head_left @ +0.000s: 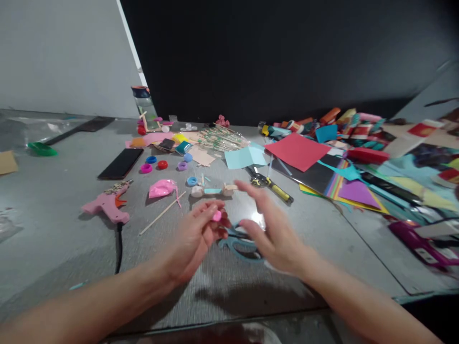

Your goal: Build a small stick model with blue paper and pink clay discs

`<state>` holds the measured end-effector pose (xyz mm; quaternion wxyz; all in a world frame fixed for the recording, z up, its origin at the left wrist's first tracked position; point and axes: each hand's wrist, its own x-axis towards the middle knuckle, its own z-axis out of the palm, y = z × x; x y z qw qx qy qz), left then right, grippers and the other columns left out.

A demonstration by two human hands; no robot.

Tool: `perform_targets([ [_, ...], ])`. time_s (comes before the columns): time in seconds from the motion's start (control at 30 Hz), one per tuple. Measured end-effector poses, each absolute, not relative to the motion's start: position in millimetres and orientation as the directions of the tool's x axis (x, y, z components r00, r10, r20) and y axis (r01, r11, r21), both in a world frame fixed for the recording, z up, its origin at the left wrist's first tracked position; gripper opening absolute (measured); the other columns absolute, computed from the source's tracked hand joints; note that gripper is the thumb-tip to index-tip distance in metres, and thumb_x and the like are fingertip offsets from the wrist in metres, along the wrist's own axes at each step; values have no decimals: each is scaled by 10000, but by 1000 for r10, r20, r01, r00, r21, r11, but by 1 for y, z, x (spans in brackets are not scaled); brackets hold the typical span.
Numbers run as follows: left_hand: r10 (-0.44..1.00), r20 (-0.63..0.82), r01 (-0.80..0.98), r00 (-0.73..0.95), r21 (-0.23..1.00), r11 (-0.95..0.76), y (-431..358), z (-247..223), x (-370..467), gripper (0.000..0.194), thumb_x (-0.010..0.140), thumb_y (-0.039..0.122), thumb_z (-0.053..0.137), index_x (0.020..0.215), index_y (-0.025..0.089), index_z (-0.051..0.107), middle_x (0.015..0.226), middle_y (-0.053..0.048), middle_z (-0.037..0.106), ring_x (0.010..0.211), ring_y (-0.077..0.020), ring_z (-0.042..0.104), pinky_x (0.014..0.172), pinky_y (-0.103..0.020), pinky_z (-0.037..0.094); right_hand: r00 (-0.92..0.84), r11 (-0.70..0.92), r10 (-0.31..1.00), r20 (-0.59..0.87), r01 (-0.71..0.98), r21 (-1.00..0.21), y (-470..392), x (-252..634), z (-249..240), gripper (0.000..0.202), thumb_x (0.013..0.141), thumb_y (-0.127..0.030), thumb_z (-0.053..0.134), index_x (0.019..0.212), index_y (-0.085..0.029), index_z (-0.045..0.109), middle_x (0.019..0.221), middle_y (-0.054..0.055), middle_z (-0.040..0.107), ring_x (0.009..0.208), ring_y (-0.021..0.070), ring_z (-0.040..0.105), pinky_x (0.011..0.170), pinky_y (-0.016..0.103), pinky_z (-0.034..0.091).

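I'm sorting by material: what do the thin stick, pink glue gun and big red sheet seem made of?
Thin stick: probably bare wood, pale and matte.
Glue gun: likely plastic, a smooth, evenly pink body.
Red sheet: matte paper or card, flat with crisp edges.

Both hands, left (202,229) and right (274,229), are bare, no gloves on them; the forearms look sleeveless too, slim, with slender fingers.

The left hand (201,234) holds a small pink piece (217,216) between its fingers; the right hand (274,229), open, hovers over blue-handled scissors (244,249) on the grey surface (172,291), while a pink glue gun (107,204) lies to the left, near a black phone (121,164)
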<state>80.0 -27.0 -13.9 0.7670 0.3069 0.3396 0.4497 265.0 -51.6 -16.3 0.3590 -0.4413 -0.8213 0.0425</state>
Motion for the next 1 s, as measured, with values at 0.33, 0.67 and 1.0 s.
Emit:
perform_targets([
  [0.33, 943, -175, -442, 283, 849, 290, -5, -9, 65, 176, 970, 195, 528, 898, 118, 669, 818, -40, 624, 625, -110, 596, 471, -186, 465, -478, 478, 878, -10, 878, 2, -59, 256, -23, 113, 911, -254, 686, 892, -143, 682, 869, 95, 703, 779, 258, 680, 629, 338, 427],
  [0.67, 922, -251, -470, 296, 801, 369, -9, -5, 61, 252, 985, 347, 470, 1033, 153, 624, 745, -13, 599, 542, -103, 544, 418, -186, 341, -333, 314, 914, 231, 943, 112, -78, 333, 14, 56, 908, -278, 615, 892, -225, 627, 895, 69, 696, 743, 253, 680, 643, 378, 478],
  [1.0, 879, -284, -449, 383, 774, 446, -11, -19, 49, 226, 894, 173, 637, 1114, 155, 587, 915, -78, 702, 734, -160, 674, 551, -239, 455, -69, 27, 954, 291, 989, 145, -28, 462, -36, 311, 925, -215, 504, 621, -267, 457, 502, 55, 580, 422, 264, 598, 422, 296, 280],
])
